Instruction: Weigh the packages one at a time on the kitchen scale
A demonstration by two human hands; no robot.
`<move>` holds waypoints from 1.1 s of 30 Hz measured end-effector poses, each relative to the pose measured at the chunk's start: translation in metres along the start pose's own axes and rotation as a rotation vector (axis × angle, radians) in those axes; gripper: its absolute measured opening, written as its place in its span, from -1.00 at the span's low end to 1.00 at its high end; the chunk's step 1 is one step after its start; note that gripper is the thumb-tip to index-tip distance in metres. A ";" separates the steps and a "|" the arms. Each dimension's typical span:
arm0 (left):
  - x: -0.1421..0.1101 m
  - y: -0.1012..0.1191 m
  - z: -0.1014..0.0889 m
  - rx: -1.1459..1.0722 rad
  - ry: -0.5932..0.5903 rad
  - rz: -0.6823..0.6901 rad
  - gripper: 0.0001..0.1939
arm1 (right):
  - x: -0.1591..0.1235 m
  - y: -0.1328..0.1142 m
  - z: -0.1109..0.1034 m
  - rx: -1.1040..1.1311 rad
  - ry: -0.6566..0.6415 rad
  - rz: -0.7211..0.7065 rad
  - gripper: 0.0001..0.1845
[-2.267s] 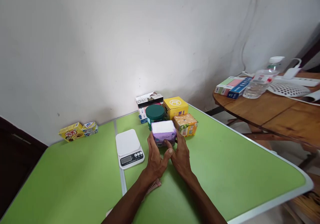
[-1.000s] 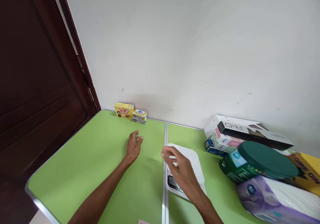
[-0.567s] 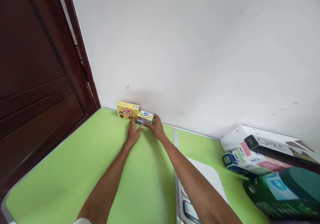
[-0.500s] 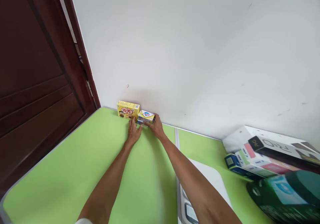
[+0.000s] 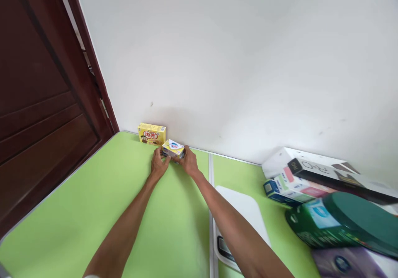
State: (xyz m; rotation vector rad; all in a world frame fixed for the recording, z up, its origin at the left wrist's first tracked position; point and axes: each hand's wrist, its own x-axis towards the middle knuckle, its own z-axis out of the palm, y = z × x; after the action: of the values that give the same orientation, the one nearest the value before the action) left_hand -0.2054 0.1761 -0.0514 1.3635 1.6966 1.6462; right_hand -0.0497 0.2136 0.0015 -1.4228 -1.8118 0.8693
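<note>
Both of my hands hold a small white-and-yellow soap box (image 5: 173,147) with a blue shield logo, close to the wall. My left hand (image 5: 158,163) has its fingers around the box's left end. On the right end are the fingers of my right hand (image 5: 189,161). The lower front of the box is partly covered by my thumbs, and I cannot make out whether a second box sits under it. Just behind and to the left, a yellow snack box (image 5: 152,135) with red lettering stands upright against the wall.
On the right lie a white kitchen scale (image 5: 245,209), stacked cartons (image 5: 298,187), a large green tub (image 5: 329,220) and a purple pack (image 5: 345,263). The green table (image 5: 102,203) meets a white wall, with a dark red door (image 5: 46,83) at left.
The soap box has come off the wall line toward me, away from the snack box's side. My hands moved with it, and the view has shifted to the right.
</note>
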 end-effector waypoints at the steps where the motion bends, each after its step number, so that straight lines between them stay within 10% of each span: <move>1: -0.009 0.004 -0.005 -0.002 -0.001 -0.003 -0.53 | -0.010 -0.003 -0.001 -0.011 -0.005 0.009 -0.51; 13: -0.139 0.077 -0.088 0.081 -0.035 0.037 -0.51 | -0.149 -0.049 -0.029 0.058 -0.031 -0.025 -0.49; 23: -0.198 0.137 0.011 -0.070 -0.353 0.211 -0.51 | -0.213 0.006 -0.168 -0.087 0.145 0.023 -0.59; 33: -0.209 0.135 0.035 0.056 -0.446 0.287 -0.52 | -0.224 0.051 -0.185 -0.015 0.138 0.057 -0.31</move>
State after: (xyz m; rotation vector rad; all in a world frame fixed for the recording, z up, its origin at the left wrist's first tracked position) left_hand -0.0372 -0.0046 -0.0040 1.9040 1.3420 1.3010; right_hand 0.1716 0.0220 0.0403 -1.5123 -1.6858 0.7669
